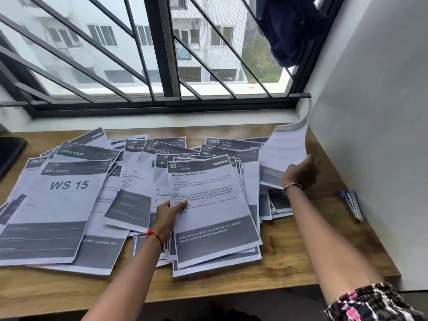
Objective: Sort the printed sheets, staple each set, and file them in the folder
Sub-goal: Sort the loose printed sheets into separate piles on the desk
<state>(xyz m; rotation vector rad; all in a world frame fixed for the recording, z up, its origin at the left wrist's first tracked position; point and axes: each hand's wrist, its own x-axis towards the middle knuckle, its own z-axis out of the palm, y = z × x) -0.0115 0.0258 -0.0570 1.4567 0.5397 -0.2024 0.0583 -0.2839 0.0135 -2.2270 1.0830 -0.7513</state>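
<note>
**Printed sheets [69,205] spread across the table [289,262]**

We see them lying in loose, overlapping piles over most of the wooden top. Our left hand [168,213] pinches the left edge of the "85 KITCHEN" sheet [208,218], which tops the middle pile. Our right hand [301,172] grips a single sheet [284,149], raised and curling above the right-hand pile. Near the wall lies a small blue and silver object [352,203]; we cannot tell what it is.

Matt paper sheets [208,205] on smooth wood-grain desk [289,258]; metal window bars [159,42]
</note>
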